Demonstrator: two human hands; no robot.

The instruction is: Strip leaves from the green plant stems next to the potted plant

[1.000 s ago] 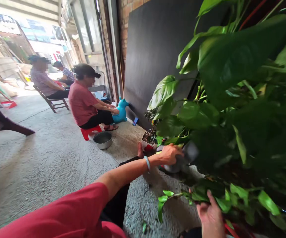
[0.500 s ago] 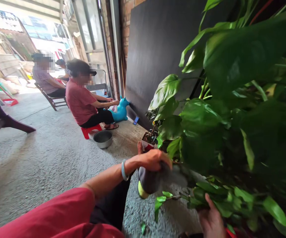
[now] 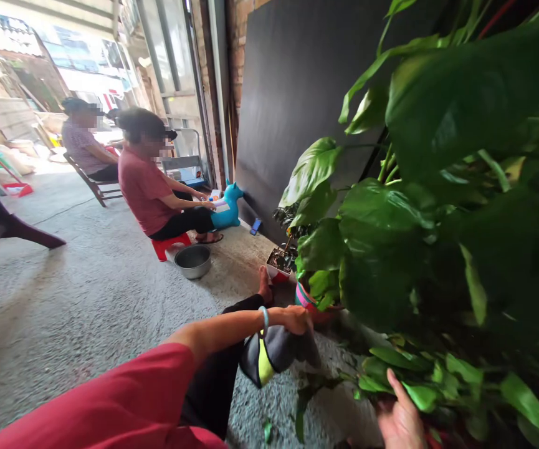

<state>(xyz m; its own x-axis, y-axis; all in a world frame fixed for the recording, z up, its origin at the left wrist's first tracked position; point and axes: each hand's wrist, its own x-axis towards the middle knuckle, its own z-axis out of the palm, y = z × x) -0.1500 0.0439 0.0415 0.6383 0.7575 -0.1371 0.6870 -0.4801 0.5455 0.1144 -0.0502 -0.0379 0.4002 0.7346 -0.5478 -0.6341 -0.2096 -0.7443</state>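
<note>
My left hand [image 3: 296, 320], with a pale bangle at the wrist, is closed around a grey cloth [image 3: 282, 349] with a yellow-green side and dark edging. The cloth hangs over the concrete floor, beside the leafy stems. At the bottom right, my right hand [image 3: 402, 421] is under the low green leaves [image 3: 419, 396] of a plant. Its thumb is stretched up against them, and the other fingers are partly hidden. Above both hands spreads a large-leaved potted plant [image 3: 376, 249].
A striped pot [image 3: 304, 298] and a small white planter [image 3: 277, 268] stand near my bare foot. A person in a red shirt [image 3: 145, 193] sits on a red stool by a metal basin [image 3: 193, 262] and a blue animal toy [image 3: 228, 211]. A dark board [image 3: 297, 93] leans behind.
My left hand and the cloth have moved down and slightly left, and more of the cloth's yellow-green side shows. My right hand has barely moved. The seated person's hands have lowered.
</note>
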